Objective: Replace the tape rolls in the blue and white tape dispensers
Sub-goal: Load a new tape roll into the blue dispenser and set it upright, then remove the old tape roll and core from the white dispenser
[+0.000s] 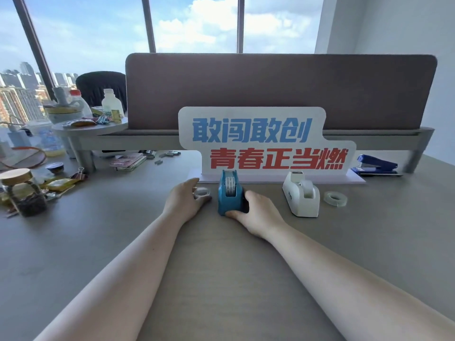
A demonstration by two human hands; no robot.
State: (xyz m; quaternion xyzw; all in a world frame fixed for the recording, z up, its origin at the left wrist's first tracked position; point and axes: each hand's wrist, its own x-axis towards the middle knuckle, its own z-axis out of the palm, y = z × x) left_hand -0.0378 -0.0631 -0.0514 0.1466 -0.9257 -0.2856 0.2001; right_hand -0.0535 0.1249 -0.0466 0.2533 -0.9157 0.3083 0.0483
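While the right hand (256, 212) clasps the blue tape dispenser (230, 193) by its near end, steadying it at mid-bench (221, 267), the left hand (183, 199) covers a loose tape roll (202, 192), grip closure unclear. A patterned roll occupies the blue dispenser. Toward the right edge, the white tape dispenser (300, 196) carries a roll beside a spare clear roll (335, 198).

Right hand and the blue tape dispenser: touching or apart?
Touching. In the head view the right hand wraps the blue tape dispenser at its near right side, thumb pressed against the base's front corner, with no gap visible between them.
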